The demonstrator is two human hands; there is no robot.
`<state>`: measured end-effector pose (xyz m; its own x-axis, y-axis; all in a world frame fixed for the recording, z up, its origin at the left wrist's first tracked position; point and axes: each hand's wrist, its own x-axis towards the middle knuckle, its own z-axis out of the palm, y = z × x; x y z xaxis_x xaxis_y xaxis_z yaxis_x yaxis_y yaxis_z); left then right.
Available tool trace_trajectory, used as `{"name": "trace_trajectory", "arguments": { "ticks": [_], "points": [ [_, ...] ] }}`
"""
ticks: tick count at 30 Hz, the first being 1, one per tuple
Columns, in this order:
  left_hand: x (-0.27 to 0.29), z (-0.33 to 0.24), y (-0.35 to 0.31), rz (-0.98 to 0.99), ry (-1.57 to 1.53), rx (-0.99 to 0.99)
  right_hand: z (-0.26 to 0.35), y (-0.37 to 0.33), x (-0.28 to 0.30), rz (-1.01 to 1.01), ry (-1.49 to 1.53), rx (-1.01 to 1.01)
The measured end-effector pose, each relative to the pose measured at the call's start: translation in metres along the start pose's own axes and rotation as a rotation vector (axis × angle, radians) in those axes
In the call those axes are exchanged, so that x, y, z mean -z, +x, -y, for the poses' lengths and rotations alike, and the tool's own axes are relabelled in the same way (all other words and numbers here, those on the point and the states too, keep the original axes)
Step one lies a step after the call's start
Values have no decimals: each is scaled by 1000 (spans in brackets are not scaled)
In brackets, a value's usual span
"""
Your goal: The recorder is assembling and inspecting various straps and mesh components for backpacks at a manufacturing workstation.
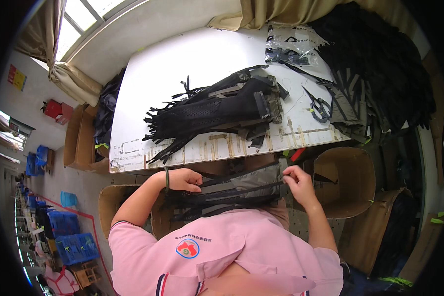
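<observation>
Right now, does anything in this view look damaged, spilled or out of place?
I see no spill. The near edge of the white table looks worn: ragged brown strips, like old tape, streak it. The grey-and-black strapped piece between the left hand and right hand shows no clear damage.

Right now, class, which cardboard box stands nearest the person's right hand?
The open box just right of the right hand; the other boxes sit farther off.
</observation>
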<state>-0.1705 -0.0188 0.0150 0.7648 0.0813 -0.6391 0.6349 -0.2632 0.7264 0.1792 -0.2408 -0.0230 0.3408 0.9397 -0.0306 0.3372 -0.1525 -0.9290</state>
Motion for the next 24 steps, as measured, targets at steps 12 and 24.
{"name": "trace_trajectory", "arguments": {
  "ticks": [12, 24],
  "points": [
    [70, -87, 141, -1219, 910, -520, -34, -30, -10, 541, -556, -146],
    [54, -143, 129, -1048, 405, -605, 74, 59, -18, -496, -412, 517]
  ]
}}
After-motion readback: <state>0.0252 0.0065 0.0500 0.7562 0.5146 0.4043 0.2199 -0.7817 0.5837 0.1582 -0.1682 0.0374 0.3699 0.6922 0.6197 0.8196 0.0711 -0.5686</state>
